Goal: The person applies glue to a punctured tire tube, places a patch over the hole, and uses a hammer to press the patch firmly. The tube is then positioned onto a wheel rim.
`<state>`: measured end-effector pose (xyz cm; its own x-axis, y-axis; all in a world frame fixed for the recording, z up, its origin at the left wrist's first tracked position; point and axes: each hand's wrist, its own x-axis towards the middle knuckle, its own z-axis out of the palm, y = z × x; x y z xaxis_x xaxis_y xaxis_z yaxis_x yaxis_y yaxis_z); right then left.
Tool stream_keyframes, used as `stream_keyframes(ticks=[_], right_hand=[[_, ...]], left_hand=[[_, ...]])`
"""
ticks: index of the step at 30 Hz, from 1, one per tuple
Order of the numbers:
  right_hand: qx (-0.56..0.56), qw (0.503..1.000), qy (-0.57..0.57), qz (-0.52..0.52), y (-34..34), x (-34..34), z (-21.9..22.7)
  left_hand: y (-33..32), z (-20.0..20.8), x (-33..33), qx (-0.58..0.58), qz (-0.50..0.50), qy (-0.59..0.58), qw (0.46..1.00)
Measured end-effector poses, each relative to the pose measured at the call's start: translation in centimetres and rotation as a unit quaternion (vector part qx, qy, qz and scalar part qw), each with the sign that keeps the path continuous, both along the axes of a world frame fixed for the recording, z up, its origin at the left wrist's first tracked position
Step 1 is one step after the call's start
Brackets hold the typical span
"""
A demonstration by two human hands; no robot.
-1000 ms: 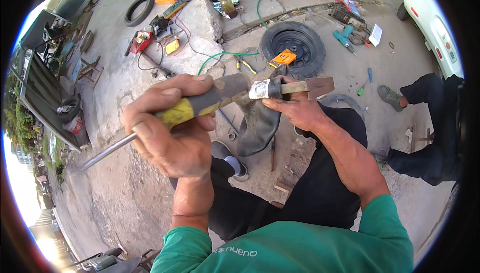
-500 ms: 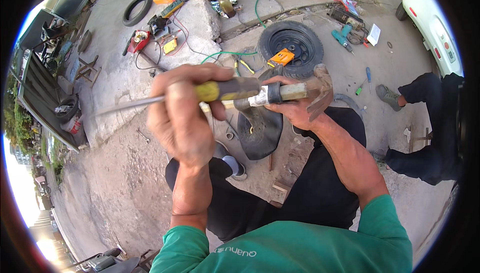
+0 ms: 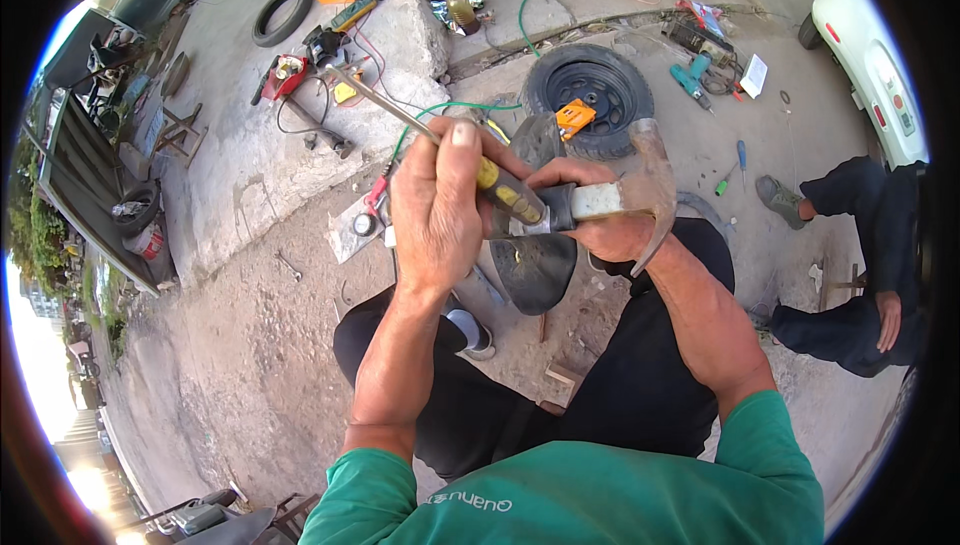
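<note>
My left hand (image 3: 438,215) is closed round a screwdriver with a yellow and dark handle (image 3: 505,190), its shaft pointing up and to the left. A claw hammer (image 3: 652,190) is gripped in my right hand (image 3: 612,235), close to its head. The butt of the screwdriver meets the taped, black-banded part of the hammer's handle; the rest of that handle is hidden behind my left hand. Below both hands, between my knees, is a smooth black curved piece (image 3: 535,275), partly covered by them.
A wheel with a tyre (image 3: 625,95) lies ahead, an orange box (image 3: 574,119) on it. To its right are a teal drill (image 3: 690,75) and two screwdrivers (image 3: 741,153). A pressure gauge (image 3: 364,225) lies left. Another person's hand (image 3: 888,321) rests by their leg at right.
My left hand has moved right, and the screwdriver has swung from nearly level to pointing up-left. The hammer has shifted slightly right. The other person's hand has come into sight.
</note>
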<state>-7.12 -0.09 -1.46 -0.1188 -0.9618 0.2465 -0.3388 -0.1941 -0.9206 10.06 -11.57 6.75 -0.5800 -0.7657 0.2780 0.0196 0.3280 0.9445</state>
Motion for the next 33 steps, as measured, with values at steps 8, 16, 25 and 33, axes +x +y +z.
stream_keyframes(ticks=[8, 16, 25, 33], right_hand=[[-0.021, 0.999, -0.026, 0.025, 0.1, -0.3, 0.1], [-0.01, 1.0, -0.025, -0.012, 0.5, -0.7, 0.2], [-0.007, 1.0, 0.0, -0.018, 0.6, -0.6, 0.3], [-0.026, 0.999, 0.007, -0.03, 0.6, -0.9, -0.4]], left_hand=[[0.3, 0.3, 0.6, -0.05, 0.034, 0.169, 0.984], [1.1, 1.0, 0.1, -0.039, 0.009, 0.166, 0.985], [-0.1, 1.0, 0.2, -0.01, 0.044, 0.218, 0.975], [0.8, 1.4, -0.4, 0.005, -0.013, 0.303, 0.953]])
